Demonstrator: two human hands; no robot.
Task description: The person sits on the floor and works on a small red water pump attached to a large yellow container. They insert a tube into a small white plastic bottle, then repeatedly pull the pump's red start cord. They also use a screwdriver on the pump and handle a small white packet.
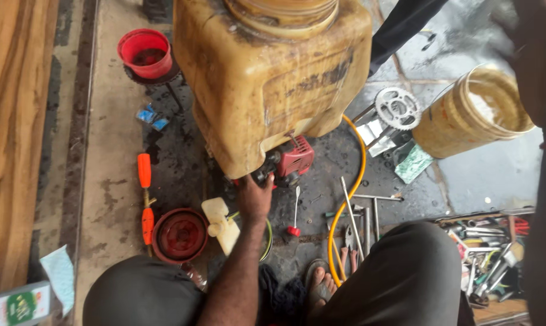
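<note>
A large stained yellow sprayer tank [273,78] fills the upper centre of the frame, tipped so its underside faces the person. The small red engine [291,160] bolted beneath it sits at centre frame, exposed for reaching. One hand [255,193], which side I cannot tell, curls closed around a dark fitting beside that engine. A red round cover [179,234] lies lower left, set aside near an orange-handled screwdriver [145,199].

Left hand [255,196] under yellow tank [267,78], at red engine [291,158].
</note>
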